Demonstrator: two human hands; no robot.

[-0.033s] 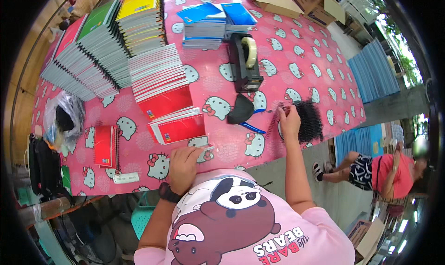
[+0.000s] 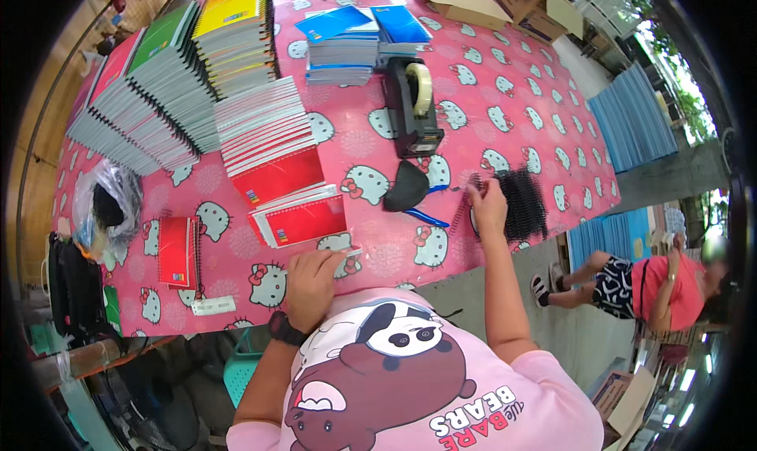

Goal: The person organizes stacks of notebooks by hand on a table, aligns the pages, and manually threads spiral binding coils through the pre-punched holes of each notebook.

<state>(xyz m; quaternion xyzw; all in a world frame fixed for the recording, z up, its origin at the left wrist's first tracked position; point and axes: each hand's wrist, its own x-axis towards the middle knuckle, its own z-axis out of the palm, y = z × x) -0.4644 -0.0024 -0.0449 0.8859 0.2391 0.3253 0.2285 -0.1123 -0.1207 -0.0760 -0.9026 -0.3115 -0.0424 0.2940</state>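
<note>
My right hand (image 2: 490, 208) pinches the end of a black spiral binding coil (image 2: 460, 208) between thumb and fingers. Beside it lies a dense pile of black binding coils (image 2: 523, 206) at the table's right edge. My left hand (image 2: 310, 281) rests at the near table edge, fingers curled together; a small pale edge (image 2: 352, 253) shows by its fingertips, too little to identify. Just beyond that hand lie red notebooks (image 2: 307, 221) with punched edges, at the front of a fanned row (image 2: 264, 124). Blue-handled pliers (image 2: 426, 217) lie between the hands, partly under a dark wedge-shaped piece (image 2: 406, 188).
A black tape dispenser (image 2: 412, 108) stands mid-table. Stacks of blue (image 2: 339, 53), yellow (image 2: 235, 37), green (image 2: 165, 61) and red notebooks fill the far left. A red coil-bound notebook (image 2: 178, 250) and plastic bag (image 2: 110, 203) lie left. Another person (image 2: 662, 289) is at right.
The view has shifted very slightly. Both hands keep their places, the right one still at the coil.
</note>
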